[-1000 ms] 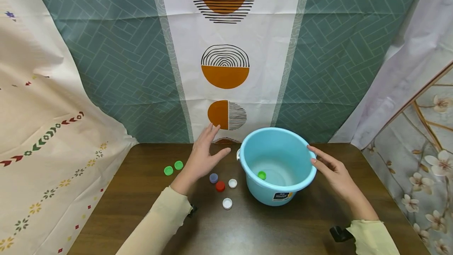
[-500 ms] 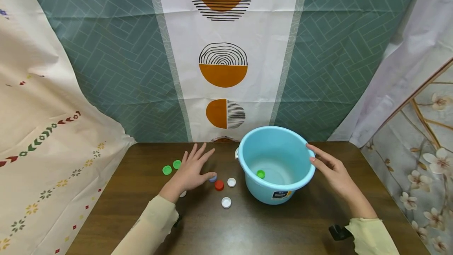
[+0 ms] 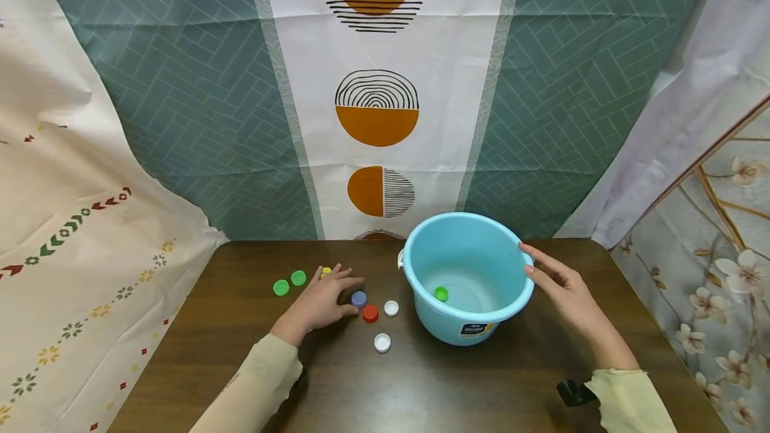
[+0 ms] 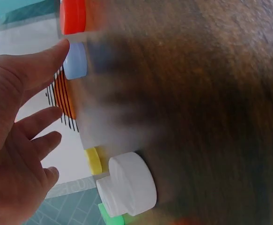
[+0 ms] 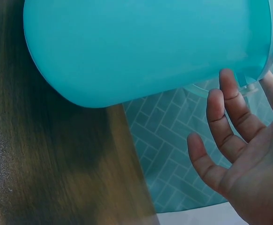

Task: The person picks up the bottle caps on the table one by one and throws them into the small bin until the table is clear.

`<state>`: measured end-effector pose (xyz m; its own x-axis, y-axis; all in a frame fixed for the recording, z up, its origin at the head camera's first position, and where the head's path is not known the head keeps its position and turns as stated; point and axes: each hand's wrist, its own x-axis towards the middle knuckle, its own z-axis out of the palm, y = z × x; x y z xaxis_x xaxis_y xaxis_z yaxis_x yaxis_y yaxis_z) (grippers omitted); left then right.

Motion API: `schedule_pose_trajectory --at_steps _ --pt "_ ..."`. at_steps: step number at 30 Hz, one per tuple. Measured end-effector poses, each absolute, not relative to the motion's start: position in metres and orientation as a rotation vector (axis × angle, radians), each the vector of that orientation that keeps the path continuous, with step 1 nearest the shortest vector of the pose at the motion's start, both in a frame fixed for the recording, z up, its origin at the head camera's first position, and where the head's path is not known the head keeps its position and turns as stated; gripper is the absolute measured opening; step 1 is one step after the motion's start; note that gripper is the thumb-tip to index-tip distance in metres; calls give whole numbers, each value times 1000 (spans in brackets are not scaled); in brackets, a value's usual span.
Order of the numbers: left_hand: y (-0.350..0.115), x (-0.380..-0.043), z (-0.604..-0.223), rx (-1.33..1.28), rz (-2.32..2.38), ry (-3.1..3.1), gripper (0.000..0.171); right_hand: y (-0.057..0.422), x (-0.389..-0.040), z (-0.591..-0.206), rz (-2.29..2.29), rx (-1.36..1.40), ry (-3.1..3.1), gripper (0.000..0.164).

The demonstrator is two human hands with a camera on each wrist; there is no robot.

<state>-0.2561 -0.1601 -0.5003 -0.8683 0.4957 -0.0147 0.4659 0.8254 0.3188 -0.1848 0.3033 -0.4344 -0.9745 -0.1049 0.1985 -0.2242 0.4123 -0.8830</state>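
Note:
My left hand [image 3: 319, 302] hovers over the table with spread, slightly bent fingers and holds nothing. Its thumb tip is close to a blue-purple bottle cap [image 3: 359, 299]; the left wrist view shows that blue cap [image 4: 75, 61] beside the thumb. A red cap [image 3: 369, 313] sits next to it, with white caps [image 3: 391, 308] nearby. A yellow cap [image 3: 326, 272] peeks out past the fingers. More white caps [image 4: 132, 183] show in the left wrist view, hidden under the hand from above. My right hand [image 3: 562, 291] holds the light blue bucket's [image 3: 463, 330] right rim between thumb and index finger.
Inside the bucket lies one green cap [image 3: 441, 294]. Two green caps [image 3: 281, 287] rest on the table's left part. The dark wooden table [image 3: 433, 393] backs onto a patterned curtain [image 3: 385, 146].
My left hand has moved left from beside the bucket, then lowered toward the blue-purple cap, its fingers bending. The yellow cap has come into view. The right hand stays at the rim.

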Motion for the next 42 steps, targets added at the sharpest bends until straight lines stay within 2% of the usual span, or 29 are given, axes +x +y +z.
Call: schedule_pose_trajectory --at_steps 17,34,42 --pt "-161 -256 -510 770 577 2864 44 303 -187 -439 1676 285 -2527 45" --pt "-160 -259 -513 755 578 2903 35 302 -185 -435 1674 309 -2519 47" --pt "-161 -259 -512 615 666 2886 35 303 -186 -436 1678 313 -2512 47"
